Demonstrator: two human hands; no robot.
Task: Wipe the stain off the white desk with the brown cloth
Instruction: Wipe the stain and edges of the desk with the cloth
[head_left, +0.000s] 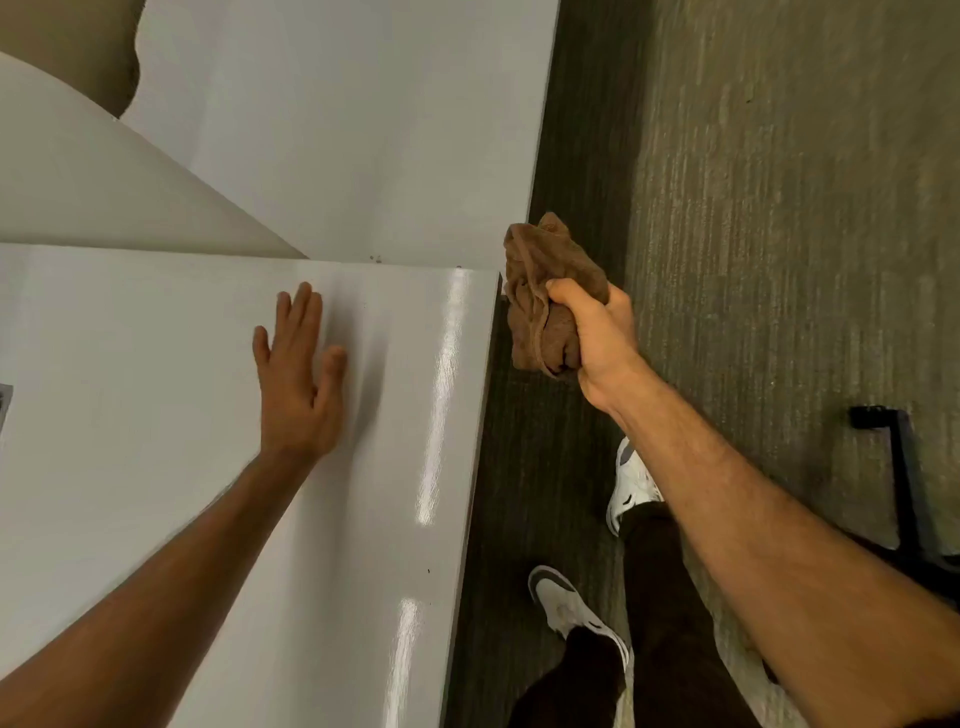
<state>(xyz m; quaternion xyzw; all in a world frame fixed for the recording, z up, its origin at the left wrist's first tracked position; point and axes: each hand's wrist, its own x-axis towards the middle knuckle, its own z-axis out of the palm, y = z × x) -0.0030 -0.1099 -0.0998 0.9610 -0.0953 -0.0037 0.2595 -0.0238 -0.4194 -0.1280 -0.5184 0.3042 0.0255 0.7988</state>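
Observation:
The white desk (156, 467) fills the left half of the head view, its right edge running down the middle. My left hand (298, 374) lies flat on the desk top, fingers straight and spread. My right hand (597, 338) grips the bunched brown cloth (543, 291) in the air just past the desk's far right corner, over the carpet. The cloth is off the desk surface. A few small dark specks (375, 258) sit near the seam with the adjoining white surface. One tiny dark dot (428, 571) shows close to the desk's right edge.
A second white desk surface (337, 130) adjoins at the back, with a curved white panel (78, 171) at the left. Grey carpet (779, 208) lies to the right. My feet in white shoes (571, 603) stand beside the desk. A black chair base (909, 493) is at the right.

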